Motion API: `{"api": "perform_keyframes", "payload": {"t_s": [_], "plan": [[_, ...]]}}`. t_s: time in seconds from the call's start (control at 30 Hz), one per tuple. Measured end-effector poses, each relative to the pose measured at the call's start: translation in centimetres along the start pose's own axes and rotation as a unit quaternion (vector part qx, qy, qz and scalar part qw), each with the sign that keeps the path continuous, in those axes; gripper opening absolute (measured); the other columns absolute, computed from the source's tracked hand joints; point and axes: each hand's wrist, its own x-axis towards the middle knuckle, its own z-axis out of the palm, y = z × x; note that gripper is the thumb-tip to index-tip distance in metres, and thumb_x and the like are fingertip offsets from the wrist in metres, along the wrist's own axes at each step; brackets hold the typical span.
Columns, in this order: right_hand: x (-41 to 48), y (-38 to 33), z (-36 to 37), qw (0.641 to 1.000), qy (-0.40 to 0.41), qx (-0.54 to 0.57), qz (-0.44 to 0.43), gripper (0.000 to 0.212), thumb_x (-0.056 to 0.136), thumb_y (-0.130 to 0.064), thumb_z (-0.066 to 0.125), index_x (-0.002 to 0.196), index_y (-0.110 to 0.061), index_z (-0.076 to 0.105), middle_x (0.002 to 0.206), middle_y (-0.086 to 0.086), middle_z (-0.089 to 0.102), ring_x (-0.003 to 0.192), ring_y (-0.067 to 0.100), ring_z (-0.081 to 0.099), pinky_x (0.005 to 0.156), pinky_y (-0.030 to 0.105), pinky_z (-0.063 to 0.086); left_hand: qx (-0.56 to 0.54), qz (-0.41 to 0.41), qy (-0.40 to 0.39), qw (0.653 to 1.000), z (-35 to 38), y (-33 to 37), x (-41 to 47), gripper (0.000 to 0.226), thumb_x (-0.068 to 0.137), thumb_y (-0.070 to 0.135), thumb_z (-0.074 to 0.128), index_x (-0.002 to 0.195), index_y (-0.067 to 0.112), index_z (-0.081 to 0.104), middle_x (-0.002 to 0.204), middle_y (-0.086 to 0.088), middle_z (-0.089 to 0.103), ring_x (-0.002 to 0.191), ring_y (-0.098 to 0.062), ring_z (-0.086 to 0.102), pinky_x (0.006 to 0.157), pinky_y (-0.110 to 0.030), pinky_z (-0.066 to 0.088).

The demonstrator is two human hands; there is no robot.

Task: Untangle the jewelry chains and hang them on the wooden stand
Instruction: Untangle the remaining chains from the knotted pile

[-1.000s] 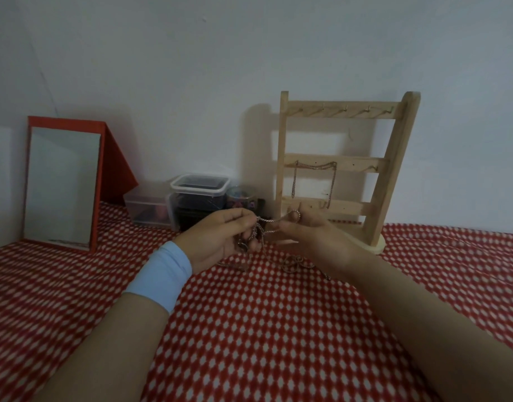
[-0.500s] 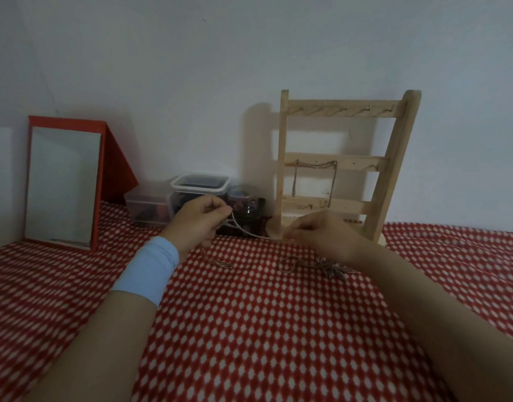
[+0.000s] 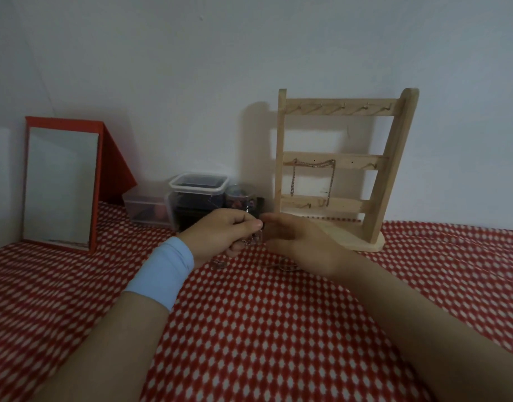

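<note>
Both hands are held together just above the red checked cloth (image 3: 249, 329), near side of the wooden stand (image 3: 336, 175). Left hand (image 3: 223, 236) is clenched on a bunched chain (image 3: 254, 240), which dangles at its fingertips. Right hand (image 3: 301, 242) is brought up against it; its grip is hidden, cannot tell. Likely the knot is kept between both sets of fingers so it can be picked apart. More chain (image 3: 287, 265) is left on the cloth under the right hand. One hung chain (image 3: 313, 175) is draped on the stand's middle bar; the top hooks are seen empty.
</note>
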Motion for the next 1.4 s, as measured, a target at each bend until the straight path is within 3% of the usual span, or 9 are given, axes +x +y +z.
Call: {"api": "perform_keyframes", "payload": {"t_s": [0.13,0.23,0.4,0.57,0.7,0.8,0.9,1.2,1.4], "plan": [[0.0,0.2,0.2,0.982,-0.040,0.176,0.065,0.026,0.105,-0.013,0.052,0.127,-0.011,0.066,0.065,-0.004,0.062,0.056,0.009,0.058,0.069,0.029,0.059,0.002,0.012,-0.001,1.000,-0.1,-0.1,0.0,0.007,0.095,0.021,0.063,0.095,0.015,0.067,0.058,0.013,0.057,0.050,-0.003,0.047,0.049,-0.019,0.040],[0.0,0.2,-0.9,0.993,-0.006,0.064,0.103,0.026,0.106,-0.027,0.050,0.109,-0.022,0.076,0.055,-0.014,0.060,0.044,0.000,0.051,0.051,0.017,0.042,0.143,0.052,0.042,0.987,-0.9,-0.8,0.3,0.016,0.086,0.011,0.072,0.096,0.023,0.068,0.089,0.010,0.066,0.074,-0.002,0.060,0.071,-0.023,0.049],[0.1,0.8,-2.3,0.995,0.001,-0.083,0.063,0.016,0.098,-0.036,0.064,0.099,-0.031,0.079,0.093,-0.019,0.074,0.083,-0.008,0.067,0.071,0.009,0.046,0.199,0.075,0.082,0.974,-1.9,-1.9,0.1,0.024,0.089,0.008,0.066,0.083,0.031,0.068,0.084,0.016,0.064,0.083,0.003,0.058,0.082,-0.017,0.044],[0.3,0.9,-1.8,0.998,0.020,-0.042,0.049,0.018,0.098,-0.029,0.065,0.095,-0.027,0.082,0.089,-0.016,0.078,0.081,-0.008,0.068,0.070,0.008,0.046,0.227,0.044,0.022,0.973,-1.4,-1.6,0.0,0.029,0.091,0.007,0.063,0.087,0.033,0.073,0.091,0.020,0.068,0.082,0.008,0.062,0.086,-0.016,0.045],[0.2,0.7,-1.5,0.999,0.025,0.018,0.033,0.020,0.100,-0.019,0.062,0.092,-0.020,0.080,0.060,-0.019,0.068,0.055,-0.009,0.060,0.058,0.006,0.043,0.180,0.049,-0.013,0.982,0.7,-0.9,0.3,0.014,0.089,0.020,0.068,0.100,0.028,0.074,0.098,0.012,0.073,0.093,-0.002,0.067,0.091,-0.021,0.050],[0.3,0.8,-1.6,0.996,0.037,0.065,0.050,0.020,0.101,-0.017,0.061,0.094,-0.012,0.079,0.054,-0.005,0.063,0.046,0.005,0.053,0.053,0.019,0.045,0.126,0.053,0.004,0.991,1.5,-0.8,0.4,0.008,0.086,0.025,0.073,0.093,0.027,0.075,0.090,0.009,0.076,0.085,-0.002,0.070,0.086,-0.019,0.052],[0.4,1.1,-1.6,0.994,0.049,0.078,0.057,0.019,0.101,-0.017,0.061,0.096,-0.011,0.078,0.049,-0.014,0.060,0.041,-0.004,0.051,0.046,0.012,0.039,0.080,0.049,0.042,0.995,1.3,-1.1,0.4,0.008,0.087,0.021,0.072,0.090,0.028,0.076,0.087,0.007,0.077,0.083,-0.006,0.072,0.091,-0.027,0.054],[0.9,2.1,-1.1,0.990,0.107,-0.049,-0.075,0.009,0.087,-0.014,0.078,0.086,-0.023,0.078,0.099,-0.011,0.071,0.086,-0.003,0.064,0.073,0.015,0.050,-0.020,0.006,0.041,0.999,2.0,-1.8,0.5,0.014,0.094,0.023,0.063,0.091,0.020,0.076,0.088,0.003,0.077,0.083,-0.006,0.071,0.086,-0.022,0.052],[0.6,1.6,-0.5,0.989,0.115,-0.083,-0.033,0.012,0.086,-0.040,0.078,0.085,-0.028,0.081,0.093,-0.028,0.066,0.088,-0.017,0.060,0.071,0.005,0.047,-0.027,0.028,0.071,0.997,2.8,-2.2,0.6,0.008,0.095,0.020,0.061,0.102,0.022,0.065,0.088,0.001,0.075,0.078,-0.013,0.071,0.073,-0.022,0.054]]}}
